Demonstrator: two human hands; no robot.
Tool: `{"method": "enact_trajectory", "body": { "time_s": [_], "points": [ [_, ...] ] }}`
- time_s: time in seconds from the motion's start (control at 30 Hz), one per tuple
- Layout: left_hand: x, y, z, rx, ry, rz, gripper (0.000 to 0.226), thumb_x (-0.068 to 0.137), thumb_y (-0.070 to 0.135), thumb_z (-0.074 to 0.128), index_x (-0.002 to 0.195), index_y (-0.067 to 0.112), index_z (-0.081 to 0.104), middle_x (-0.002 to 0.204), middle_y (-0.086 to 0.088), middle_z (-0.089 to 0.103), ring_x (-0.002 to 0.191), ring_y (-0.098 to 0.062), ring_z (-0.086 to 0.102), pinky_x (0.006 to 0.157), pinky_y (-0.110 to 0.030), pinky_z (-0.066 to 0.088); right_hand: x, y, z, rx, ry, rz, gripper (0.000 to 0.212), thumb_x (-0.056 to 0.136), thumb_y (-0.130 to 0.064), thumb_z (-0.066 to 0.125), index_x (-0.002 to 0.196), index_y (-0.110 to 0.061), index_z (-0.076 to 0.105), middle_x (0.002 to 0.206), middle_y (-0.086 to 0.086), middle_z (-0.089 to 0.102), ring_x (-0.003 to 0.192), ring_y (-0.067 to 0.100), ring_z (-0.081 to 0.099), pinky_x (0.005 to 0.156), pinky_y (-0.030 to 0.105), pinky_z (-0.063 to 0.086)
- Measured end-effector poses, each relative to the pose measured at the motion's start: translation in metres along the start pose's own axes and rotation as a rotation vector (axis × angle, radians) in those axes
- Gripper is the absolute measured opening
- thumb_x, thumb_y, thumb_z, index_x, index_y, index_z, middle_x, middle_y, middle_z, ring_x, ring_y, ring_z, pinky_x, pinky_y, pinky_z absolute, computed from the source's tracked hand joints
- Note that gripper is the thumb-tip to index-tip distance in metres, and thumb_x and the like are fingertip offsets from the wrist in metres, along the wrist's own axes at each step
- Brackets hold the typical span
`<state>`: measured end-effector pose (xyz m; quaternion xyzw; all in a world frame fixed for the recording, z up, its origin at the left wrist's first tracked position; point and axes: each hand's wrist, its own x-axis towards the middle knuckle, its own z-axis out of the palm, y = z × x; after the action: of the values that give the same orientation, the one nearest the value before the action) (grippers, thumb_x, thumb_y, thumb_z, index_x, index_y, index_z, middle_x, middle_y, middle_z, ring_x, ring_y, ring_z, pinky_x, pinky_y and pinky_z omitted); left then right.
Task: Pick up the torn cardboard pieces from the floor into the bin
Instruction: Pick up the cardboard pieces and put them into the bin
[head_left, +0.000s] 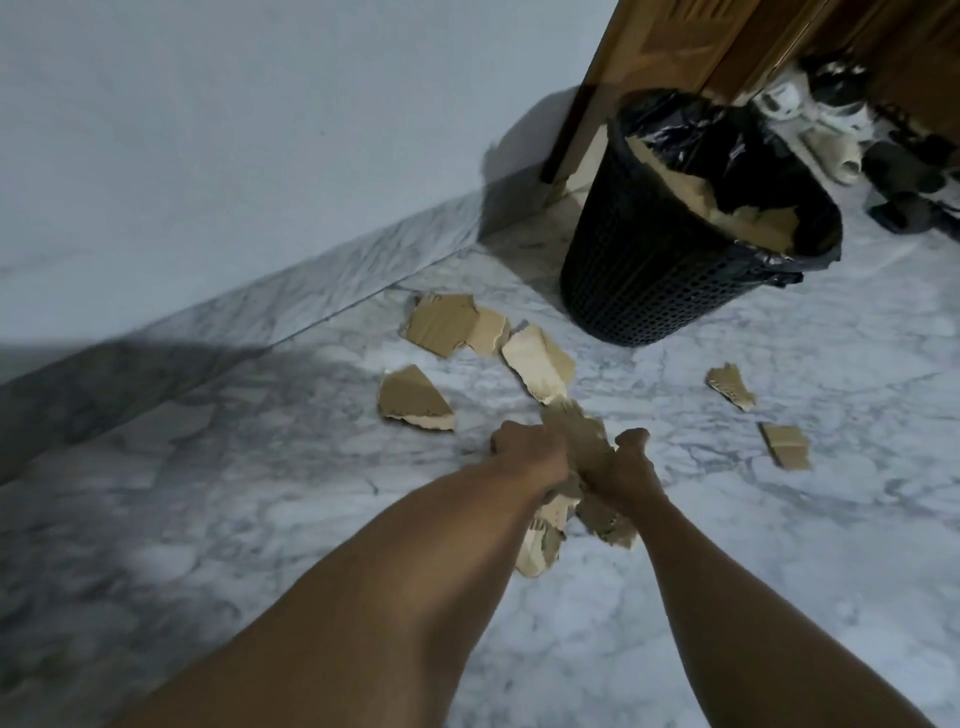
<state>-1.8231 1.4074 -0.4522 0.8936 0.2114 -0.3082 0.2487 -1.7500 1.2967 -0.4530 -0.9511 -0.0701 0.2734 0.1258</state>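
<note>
Left hand (530, 452) and right hand (626, 462) clutching cardboard bundle (576, 441), bin (649, 280) beyond, loose pieces (441, 325) on floor

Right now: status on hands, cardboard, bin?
Left hand and right hand both shut on a cardboard bundle. Loose pieces remain on floor. Bin ahead, part filled, path clear.

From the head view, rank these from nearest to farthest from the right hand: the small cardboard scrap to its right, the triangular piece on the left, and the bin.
From the right hand:
1. Small cardboard scrap, on the floor to its right.
2. Triangular piece, left, beyond the left hand.
3. Bin, ahead by the door frame.
</note>
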Motion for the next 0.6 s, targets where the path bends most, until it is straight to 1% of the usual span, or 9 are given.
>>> {"method": "enact_trajectory", "body": {
  "time_s": [0.03, 0.07, 0.13, 0.2, 0.27, 0.37, 0.43, 0.5, 0.6],
  "points": [
    [-0.002, 0.001, -0.005, -0.012, -0.019, -0.024, 0.01, 0.077, 0.008, 0.073, 0.076, 0.006, 0.064, 0.087, -0.008, 0.063, 0.101, -0.028, 0.065, 0.086, -0.035, 0.052, -0.002, 0.001, 0.002, 0.022, 0.023, 0.01, 0.074, 0.077, -0.024, 0.071, 0.133, -0.006, 0.027, 0.098, 0.012, 0.055, 0.085, 0.028, 0.057, 0.068, 0.036, 0.045],
    [-0.003, 0.001, -0.007, 0.072, 0.024, 0.034, 0.013, 0.081, 0.011, 0.07, 0.092, 0.005, 0.067, 0.102, -0.01, 0.066, 0.106, -0.03, 0.064, 0.087, -0.035, 0.051, 0.0, 0.0, 0.002, -0.018, 0.034, 0.01, 0.069, 0.077, -0.024, 0.072, 0.132, -0.006, 0.034, 0.098, 0.012, 0.057, 0.087, 0.029, 0.057, 0.072, 0.037, 0.046],
    [0.002, 0.006, -0.009, 0.082, 0.056, 0.035, 0.033, 0.087, 0.013, 0.064, 0.119, 0.004, 0.063, 0.122, -0.012, 0.064, 0.112, -0.031, 0.061, 0.089, -0.035, 0.049, 0.008, -0.001, -0.002, -0.188, -0.006, -0.032, 0.048, 0.083, -0.025, 0.07, 0.121, -0.001, 0.054, 0.098, 0.013, 0.059, 0.093, 0.03, 0.059, 0.075, 0.033, 0.046],
    [0.004, 0.011, -0.011, 0.04, 0.06, -0.007, 0.044, 0.084, 0.006, 0.066, 0.128, 0.001, 0.058, 0.126, -0.013, 0.063, 0.112, -0.032, 0.062, 0.089, -0.038, 0.051, 0.019, 0.003, -0.002, -0.26, -0.051, -0.062, 0.023, 0.091, -0.022, 0.063, 0.107, -0.006, 0.062, 0.096, 0.013, 0.056, 0.094, 0.028, 0.059, 0.075, 0.032, 0.044],
    [0.002, 0.01, -0.014, 0.003, 0.105, 0.025, 0.043, 0.085, 0.003, 0.064, 0.127, 0.001, 0.058, 0.123, -0.013, 0.064, 0.108, -0.034, 0.062, 0.089, -0.04, 0.051, 0.021, 0.008, -0.001, -0.208, -0.081, -0.101, 0.01, 0.093, -0.018, 0.061, 0.096, -0.014, 0.053, 0.091, 0.008, 0.053, 0.084, 0.023, 0.052, 0.075, 0.03, 0.042],
    [-0.007, -0.008, -0.007, -0.005, 0.142, 0.059, 0.051, 0.088, 0.007, 0.063, 0.135, 0.003, 0.047, 0.123, -0.014, 0.06, 0.108, -0.035, 0.06, 0.09, -0.046, 0.051, 0.019, 0.015, -0.001, -0.176, -0.087, -0.214, 0.018, 0.092, -0.022, 0.062, 0.08, -0.014, 0.051, 0.076, 0.003, 0.054, 0.075, 0.02, 0.053, 0.065, 0.026, 0.04],
    [-0.013, -0.023, -0.001, 0.01, 0.176, 0.085, 0.057, 0.084, 0.015, 0.071, 0.134, 0.007, 0.045, 0.119, -0.012, 0.059, 0.105, -0.034, 0.061, 0.086, -0.043, 0.05, 0.021, 0.012, -0.002, -0.102, -0.086, -0.226, 0.029, 0.086, -0.038, 0.066, 0.082, -0.01, 0.061, 0.083, 0.008, 0.064, 0.078, 0.023, 0.061, 0.064, 0.028, 0.045],
    [-0.017, -0.039, 0.006, 0.039, 0.186, 0.118, 0.06, 0.074, 0.025, 0.082, 0.124, 0.011, 0.052, 0.114, -0.009, 0.06, 0.103, -0.031, 0.063, 0.079, -0.039, 0.049, 0.028, 0.002, -0.002, 0.019, -0.039, -0.218, 0.054, 0.077, -0.056, 0.068, 0.103, -0.008, 0.064, 0.103, 0.013, 0.067, 0.092, 0.028, 0.065, 0.075, 0.035, 0.053],
    [-0.024, -0.061, -0.002, 0.073, 0.222, 0.103, 0.049, 0.075, 0.027, 0.081, 0.116, 0.013, 0.058, 0.113, -0.009, 0.063, 0.102, -0.029, 0.063, 0.073, -0.034, 0.046, 0.039, -0.036, -0.002, -0.003, 0.05, -0.222, 0.078, 0.082, -0.059, 0.065, 0.134, -0.004, 0.046, 0.131, 0.019, 0.043, 0.121, 0.041, 0.047, 0.1, 0.047, 0.046]
  ]
}}
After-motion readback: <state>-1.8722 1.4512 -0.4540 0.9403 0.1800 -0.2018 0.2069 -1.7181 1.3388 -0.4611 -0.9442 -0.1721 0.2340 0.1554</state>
